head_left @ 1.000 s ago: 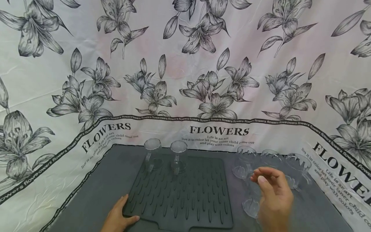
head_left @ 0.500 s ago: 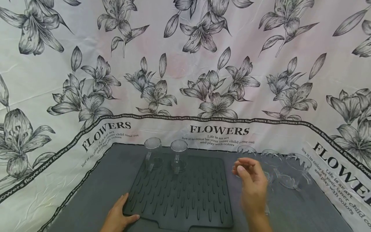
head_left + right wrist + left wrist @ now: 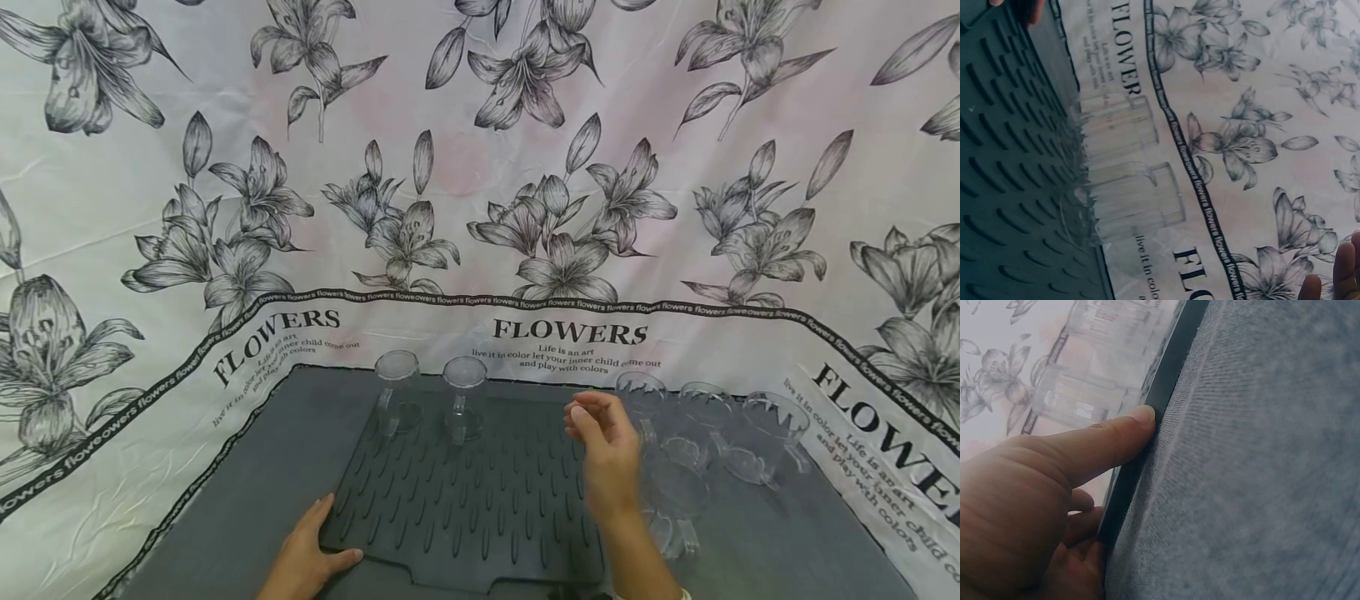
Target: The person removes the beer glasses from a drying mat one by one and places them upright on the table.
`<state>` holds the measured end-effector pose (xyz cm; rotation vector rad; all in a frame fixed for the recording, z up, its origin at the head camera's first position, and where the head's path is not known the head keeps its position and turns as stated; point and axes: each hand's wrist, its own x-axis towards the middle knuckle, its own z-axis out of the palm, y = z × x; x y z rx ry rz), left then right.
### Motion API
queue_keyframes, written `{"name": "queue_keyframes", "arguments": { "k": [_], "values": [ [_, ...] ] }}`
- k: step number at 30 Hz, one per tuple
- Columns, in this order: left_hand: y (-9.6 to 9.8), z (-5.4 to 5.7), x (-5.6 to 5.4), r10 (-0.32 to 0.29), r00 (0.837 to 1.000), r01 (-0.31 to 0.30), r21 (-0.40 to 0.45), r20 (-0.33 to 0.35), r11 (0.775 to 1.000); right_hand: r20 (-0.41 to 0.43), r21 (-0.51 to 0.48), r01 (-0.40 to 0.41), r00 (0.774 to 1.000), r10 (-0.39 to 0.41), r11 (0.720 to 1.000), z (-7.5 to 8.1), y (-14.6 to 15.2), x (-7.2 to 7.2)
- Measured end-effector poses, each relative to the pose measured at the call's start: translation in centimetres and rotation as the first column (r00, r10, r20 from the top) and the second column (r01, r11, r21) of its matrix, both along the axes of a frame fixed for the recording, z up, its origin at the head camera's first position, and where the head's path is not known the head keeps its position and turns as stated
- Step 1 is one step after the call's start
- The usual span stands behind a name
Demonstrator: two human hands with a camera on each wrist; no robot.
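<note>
In the head view a dark drying mat (image 3: pixel 465 500) with raised ridges lies on the table. My left hand (image 3: pixel 306 550) grips its front left corner, thumb along the front edge and fingers at the left side. The left wrist view shows the thumb (image 3: pixel 1116 440) against the dark mat edge (image 3: pixel 1169 378). Two clear glass mugs, a left mug (image 3: pixel 399 396) and a right mug (image 3: pixel 465 400), stand at the mat's back left. My right hand (image 3: pixel 611 458) is raised over the mat's right edge, fingers loosely bent, with nothing visible in it.
Several clear glass mugs (image 3: pixel 772 433) stand on the grey table (image 3: pixel 817 542) to the right of the mat. A nearer mug (image 3: pixel 667 533) is beside my right forearm. A flower-printed cloth (image 3: pixel 555 208) hangs behind and along both sides.
My right hand has moved left from among the right-hand mugs to the mat's right edge, uncovering mugs behind it. The left hand stays at the mat's corner.
</note>
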<state>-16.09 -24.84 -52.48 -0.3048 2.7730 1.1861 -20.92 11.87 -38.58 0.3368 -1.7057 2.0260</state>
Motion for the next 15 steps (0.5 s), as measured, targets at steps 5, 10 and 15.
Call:
{"name": "queue_keyframes", "arguments": {
  "k": [5,10,15],
  "values": [
    [-0.1,0.1,0.0,-0.005,1.0,0.006,0.005,-0.016,1.0,0.047,0.019,-0.048,0.998,0.047,0.999,-0.8,-1.0,-1.2],
    [0.0,0.1,0.0,-0.01,1.0,0.009,-0.014,-0.017,1.0,0.089,0.054,-0.067,0.994,0.062,0.996,-1.7,-2.0,-2.1],
    [0.1,0.0,0.0,-0.009,1.0,0.008,-0.017,-0.015,1.0,0.133,0.064,-0.067,0.989,0.058,0.996,-2.6,-2.8,-3.0]
  ]
}}
